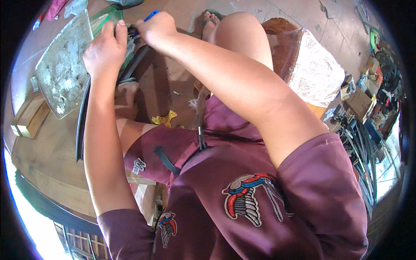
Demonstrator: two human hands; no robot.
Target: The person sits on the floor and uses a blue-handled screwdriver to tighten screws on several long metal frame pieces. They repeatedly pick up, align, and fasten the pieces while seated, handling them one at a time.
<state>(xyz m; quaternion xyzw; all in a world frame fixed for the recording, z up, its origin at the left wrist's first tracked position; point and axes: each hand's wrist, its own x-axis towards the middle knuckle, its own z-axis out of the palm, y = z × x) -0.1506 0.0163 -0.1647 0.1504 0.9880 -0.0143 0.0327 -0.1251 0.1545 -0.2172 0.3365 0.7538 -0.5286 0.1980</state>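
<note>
My left hand (106, 51) is closed, fingers curled and thumb forward, at the upper left; what it grips is hidden behind the fingers. Just to its right, my right hand (158, 29) is wrapped round a tool with a blue handle (151, 16), whose working end cannot be made out. Dark strips (135, 60) lie below and between the two hands. Another long black strip (81, 123) shows along the outer side of my left forearm. A green plastic piece (106, 16) sits behind the left hand.
A worn, stained metal-looking sheet (65, 65) lies at left on a wooden table (56, 160), beside a wooden block (32, 117). Crumpled yellow material (164, 118) lies past my thigh. A white plastic-wrapped bundle (316, 69) stands right of my knee; strips and clutter (359, 143) fill the far right.
</note>
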